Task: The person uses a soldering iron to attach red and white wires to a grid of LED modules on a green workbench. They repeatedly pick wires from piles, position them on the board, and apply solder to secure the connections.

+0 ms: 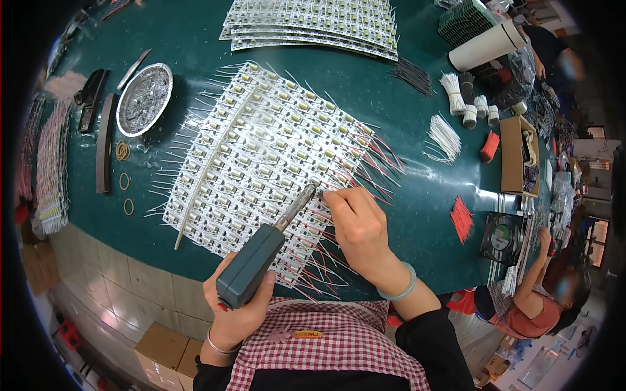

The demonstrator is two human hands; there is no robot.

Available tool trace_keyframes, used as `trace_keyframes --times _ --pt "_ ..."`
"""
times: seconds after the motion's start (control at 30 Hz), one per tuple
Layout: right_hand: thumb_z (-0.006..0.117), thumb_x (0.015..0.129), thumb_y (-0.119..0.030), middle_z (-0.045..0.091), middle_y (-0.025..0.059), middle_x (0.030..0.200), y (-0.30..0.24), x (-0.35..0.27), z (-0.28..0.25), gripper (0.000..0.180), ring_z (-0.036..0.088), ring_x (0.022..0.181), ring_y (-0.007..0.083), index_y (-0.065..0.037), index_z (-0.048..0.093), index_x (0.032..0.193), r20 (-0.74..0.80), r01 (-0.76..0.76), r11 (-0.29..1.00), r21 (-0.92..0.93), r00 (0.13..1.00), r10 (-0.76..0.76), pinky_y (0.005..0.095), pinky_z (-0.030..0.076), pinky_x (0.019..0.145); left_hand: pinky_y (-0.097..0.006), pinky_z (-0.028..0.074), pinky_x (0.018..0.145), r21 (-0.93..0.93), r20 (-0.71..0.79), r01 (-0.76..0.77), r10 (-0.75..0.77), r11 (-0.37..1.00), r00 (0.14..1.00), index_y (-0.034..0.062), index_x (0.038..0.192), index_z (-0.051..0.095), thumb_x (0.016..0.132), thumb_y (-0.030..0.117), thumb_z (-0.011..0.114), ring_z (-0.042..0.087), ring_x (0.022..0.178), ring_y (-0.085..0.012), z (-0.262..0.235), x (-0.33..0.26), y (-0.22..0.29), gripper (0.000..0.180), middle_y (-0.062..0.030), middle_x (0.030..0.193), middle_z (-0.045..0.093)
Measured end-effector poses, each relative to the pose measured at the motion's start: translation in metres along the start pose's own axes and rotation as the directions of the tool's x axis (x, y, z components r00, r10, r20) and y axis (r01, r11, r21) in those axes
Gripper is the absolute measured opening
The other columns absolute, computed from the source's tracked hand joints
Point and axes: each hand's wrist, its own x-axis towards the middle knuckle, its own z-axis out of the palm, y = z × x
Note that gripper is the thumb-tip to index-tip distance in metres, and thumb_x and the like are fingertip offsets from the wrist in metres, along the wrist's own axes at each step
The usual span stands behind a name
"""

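Note:
My left hand (240, 320) is wrapped round the dark green handle of a soldering iron (253, 262), its metal shaft pointing up and right. The iron's tip meets a white panel of small circuit boards (261, 150) that lies tilted on the table. Beside that tip, the fingers of my right hand (360, 225) pinch together at the panel; what they hold is too small to make out. Red, white and dark wires (375, 159) stick out along the panel's right side, and pale wires fringe its left. A thin strip (215, 166) lies across the boards.
Stacked panels (313, 26) lie at the far edge. To the left are a metal bowl (145, 100) of shiny scraps, rubber bands (124, 181) and wire bundles (53, 166). White wires (443, 140), red wires (461, 219), a solder spool (502, 239) and a cardboard box (520, 156) lie right. Other people sit beyond.

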Motion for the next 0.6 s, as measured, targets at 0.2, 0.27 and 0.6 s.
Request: trace_keyframes --times 0.2,0.27,0.6 --pt "0.064 0.073 0.004 0.060 0.0111 0.094 0.0007 -0.0004 0.0017 0.034 0.060 0.084 0.0274 0.003 0.065 0.107 0.002 0.004 1.000 -0.012 1.000 -0.004 0.0354 0.053 0.068 -0.027 0.050 0.062 0.025 0.027 -0.014 0.014 1.000 1.000 -0.0063 0.097 0.070 0.079 -0.003 0.075 0.063 0.071 -0.0142 0.0003 0.0006 -0.0033 0.019 -0.0112 0.090 0.068" --pt "0.064 0.073 0.004 0.059 0.0112 0.094 -0.0002 -0.0003 0.0004 0.034 0.061 0.084 0.0275 0.003 0.065 0.107 0.009 0.001 1.000 -0.014 1.000 -0.001 0.0355 0.053 0.068 -0.027 0.050 0.061 0.043 0.036 -0.028 0.027 0.999 0.999 -0.0063 0.097 0.070 0.079 -0.004 0.075 0.063 0.071 -0.0140 0.0008 0.0019 -0.0032 0.019 -0.0112 0.090 0.068" --pt "0.065 0.073 0.004 0.059 0.0115 0.094 -0.0011 -0.0007 0.0007 0.034 0.060 0.084 0.0273 0.004 0.066 0.107 0.013 -0.003 1.000 -0.024 1.000 0.003 0.0352 0.053 0.067 -0.026 0.049 0.060 0.072 0.046 0.012 -0.015 0.997 0.999 -0.0046 0.095 0.069 0.079 -0.003 0.076 0.063 0.069 -0.0139 0.0016 -0.0009 -0.0025 0.018 -0.0107 0.087 0.068"
